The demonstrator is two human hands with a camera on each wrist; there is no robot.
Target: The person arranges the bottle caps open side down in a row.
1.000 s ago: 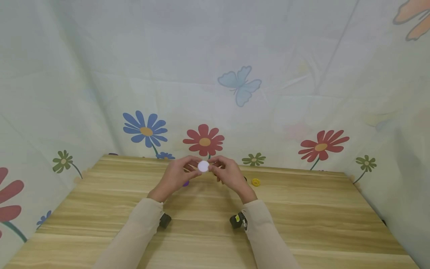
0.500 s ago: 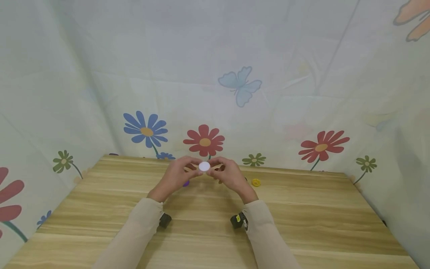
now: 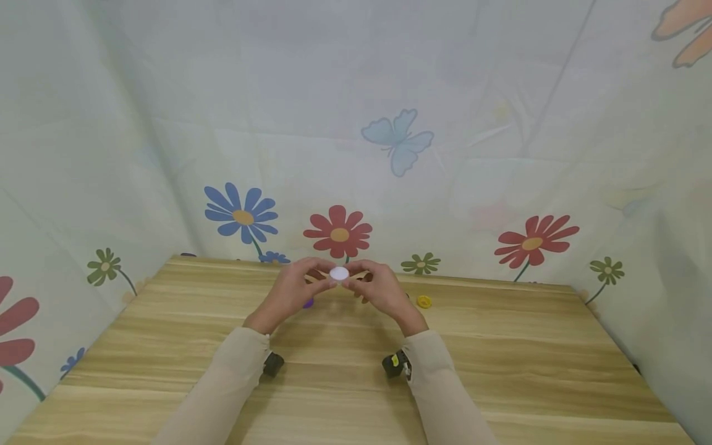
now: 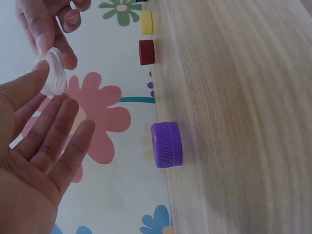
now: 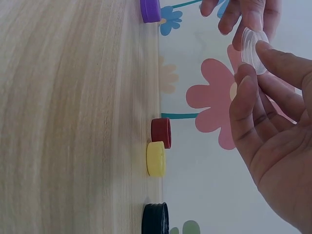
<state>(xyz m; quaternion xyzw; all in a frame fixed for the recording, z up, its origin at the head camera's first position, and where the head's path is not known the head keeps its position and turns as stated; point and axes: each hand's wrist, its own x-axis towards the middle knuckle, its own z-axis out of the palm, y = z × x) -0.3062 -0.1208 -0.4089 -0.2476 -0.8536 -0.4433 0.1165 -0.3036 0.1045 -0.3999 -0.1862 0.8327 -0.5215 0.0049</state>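
One round, translucent white plastic cap point(image 3: 339, 273) is pinched between thumb and fingers by both the left hand point(image 3: 292, 287) and the right hand point(image 3: 380, 287), above the wood-grained desk point(image 3: 334, 395). Its flat face is turned upward; its width is laid left to right, roughly along the far edge. Toward that edge, a ribbed purple plastic cap point(image 4: 166, 145), a red cap point(image 4: 146, 52), a yellow cap point(image 5: 156, 159) and a black cap point(image 5: 155, 219) are set. Beyond, a pale flower-printed cloth point(image 3: 278, 93) is hung.

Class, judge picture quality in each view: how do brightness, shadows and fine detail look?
Head view: round cap bright, surface detail washed out, soft shadows on the table; left wrist view: purple cap shows distinct ribs; right wrist view: round cap's ridges show.
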